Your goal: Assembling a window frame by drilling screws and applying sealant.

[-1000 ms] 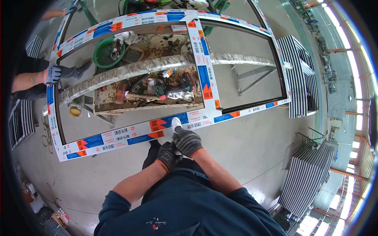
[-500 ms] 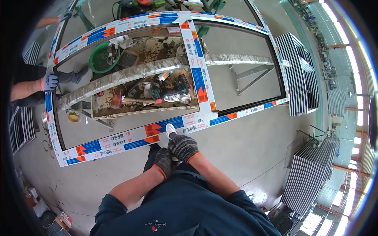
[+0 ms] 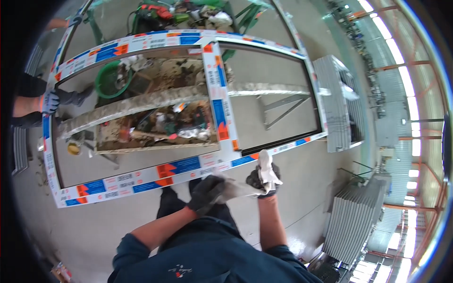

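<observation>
A whitish cloth (image 3: 240, 189) stretches between my two dark-gloved hands, in front of the near edge of a large window frame (image 3: 191, 166) covered in white, blue and orange film. My right hand (image 3: 262, 180) grips a bunched part of the cloth, with a white end sticking up past the fingers towards the frame's near rail. The other end runs to my left hand (image 3: 207, 194), closed on it and somewhat blurred. Both hands are on my side of the frame, near the foot of its middle bar (image 3: 218, 101).
A co-worker's gloved hand (image 3: 50, 101) rests on the frame's left side; another gloved hand (image 3: 75, 21) is farther up. A wrapped bar (image 3: 141, 104) runs beneath the frame. Below are a tool-strewn bench (image 3: 158, 150) and a green basin (image 3: 98, 85). Stacked profiles (image 3: 356, 221) stand at right.
My hands were together near the frame's edge and are now apart, the right one moved to the right, with the cloth drawn out between them. The view has shifted slightly.
</observation>
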`<act>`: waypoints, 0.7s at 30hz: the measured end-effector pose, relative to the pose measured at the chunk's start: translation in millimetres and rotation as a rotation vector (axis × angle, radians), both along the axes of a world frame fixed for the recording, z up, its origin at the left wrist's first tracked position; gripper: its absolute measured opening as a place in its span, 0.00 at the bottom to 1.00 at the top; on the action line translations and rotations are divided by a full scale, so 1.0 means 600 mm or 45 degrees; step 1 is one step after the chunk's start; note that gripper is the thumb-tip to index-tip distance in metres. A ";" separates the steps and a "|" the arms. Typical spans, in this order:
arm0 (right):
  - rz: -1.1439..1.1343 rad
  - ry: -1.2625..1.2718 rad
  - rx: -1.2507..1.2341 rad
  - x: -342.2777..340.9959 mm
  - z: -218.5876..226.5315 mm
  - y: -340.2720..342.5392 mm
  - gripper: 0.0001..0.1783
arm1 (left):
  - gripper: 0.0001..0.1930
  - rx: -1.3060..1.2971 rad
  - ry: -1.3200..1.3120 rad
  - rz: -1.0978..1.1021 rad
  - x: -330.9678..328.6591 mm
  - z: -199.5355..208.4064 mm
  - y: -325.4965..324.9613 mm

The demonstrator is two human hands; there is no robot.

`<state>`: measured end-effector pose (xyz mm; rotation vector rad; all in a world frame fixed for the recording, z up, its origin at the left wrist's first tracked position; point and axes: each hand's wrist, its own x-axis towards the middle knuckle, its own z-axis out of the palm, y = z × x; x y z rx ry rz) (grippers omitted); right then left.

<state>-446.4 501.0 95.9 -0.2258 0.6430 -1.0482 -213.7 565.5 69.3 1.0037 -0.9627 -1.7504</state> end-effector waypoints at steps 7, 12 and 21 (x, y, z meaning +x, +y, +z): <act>-0.304 0.194 -0.077 0.026 -0.023 0.004 0.17 | 0.23 -0.212 -0.359 -0.028 -0.024 -0.013 0.018; -0.410 0.341 -0.119 0.113 0.082 -0.012 0.25 | 0.25 0.119 0.297 -0.245 -0.069 -0.064 0.012; 0.075 2.834 -0.946 0.122 -0.109 -0.016 0.23 | 0.21 0.114 -0.315 -0.379 -0.034 -0.089 0.050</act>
